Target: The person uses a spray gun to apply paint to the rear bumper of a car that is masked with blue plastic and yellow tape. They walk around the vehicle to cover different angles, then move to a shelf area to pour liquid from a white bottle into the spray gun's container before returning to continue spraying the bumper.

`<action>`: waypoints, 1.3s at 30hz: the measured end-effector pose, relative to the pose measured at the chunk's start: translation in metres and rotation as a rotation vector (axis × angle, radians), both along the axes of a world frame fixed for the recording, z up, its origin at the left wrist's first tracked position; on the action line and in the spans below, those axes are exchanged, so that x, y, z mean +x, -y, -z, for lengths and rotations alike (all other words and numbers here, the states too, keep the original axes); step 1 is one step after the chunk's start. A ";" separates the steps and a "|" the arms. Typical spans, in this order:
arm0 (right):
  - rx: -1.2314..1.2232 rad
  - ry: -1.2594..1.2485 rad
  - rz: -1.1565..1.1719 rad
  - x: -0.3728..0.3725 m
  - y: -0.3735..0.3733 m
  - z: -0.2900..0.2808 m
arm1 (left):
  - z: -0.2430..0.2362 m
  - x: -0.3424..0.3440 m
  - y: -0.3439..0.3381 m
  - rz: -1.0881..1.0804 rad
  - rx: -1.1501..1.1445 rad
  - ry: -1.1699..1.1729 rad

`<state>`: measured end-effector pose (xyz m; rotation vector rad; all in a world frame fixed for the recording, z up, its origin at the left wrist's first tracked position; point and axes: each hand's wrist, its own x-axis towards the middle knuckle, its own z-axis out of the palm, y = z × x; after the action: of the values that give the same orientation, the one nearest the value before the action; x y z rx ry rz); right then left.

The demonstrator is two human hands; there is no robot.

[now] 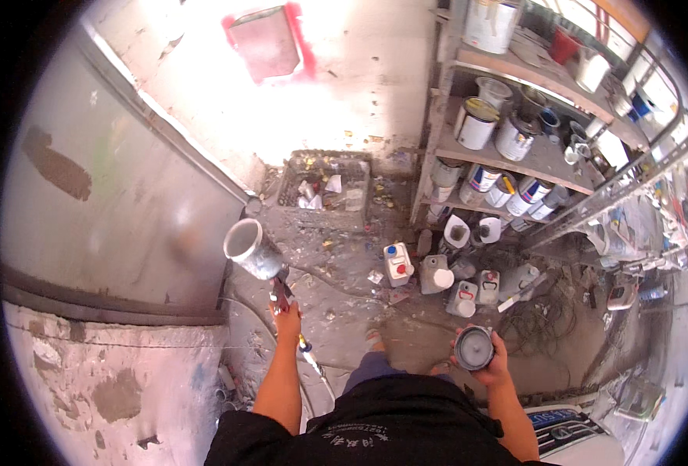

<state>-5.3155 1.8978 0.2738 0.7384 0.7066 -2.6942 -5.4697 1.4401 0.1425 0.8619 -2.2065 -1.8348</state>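
Note:
My left hand is closed round the grip of a paint spray gun, which I hold out in front over the floor. On top of it sits a wide, paint-stained metal cup, tilted, with its round mouth uncovered; what is inside is hard to make out. An air hose runs down from the gun's grip. In my right hand is a round grey lid with a raised rim and a small nub at its middle, held by its edge with the fingers curled round it.
Shelves with paint cans stand at the far right. Several plastic jugs sit on the floor before them. A dirty crate holds scraps by the wall. A grey panel is on the left; a car front is near right.

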 end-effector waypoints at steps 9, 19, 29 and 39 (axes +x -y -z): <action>-0.138 -0.050 0.090 0.037 -0.081 -0.012 | -0.035 0.104 -0.158 0.282 0.169 -0.043; -0.241 0.018 -0.096 0.077 -0.153 0.013 | -0.137 0.185 -0.331 0.709 -0.006 0.110; -0.187 0.031 -0.034 0.058 -0.131 0.009 | -0.136 0.179 -0.370 0.989 0.020 0.177; 0.021 0.038 -0.060 0.029 -0.130 -0.004 | -0.136 0.148 -0.378 0.907 0.253 0.144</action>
<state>-5.2863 2.0281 0.2777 0.7586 0.7369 -2.6159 -5.3218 1.8180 0.2782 -0.0569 -2.7572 -2.5057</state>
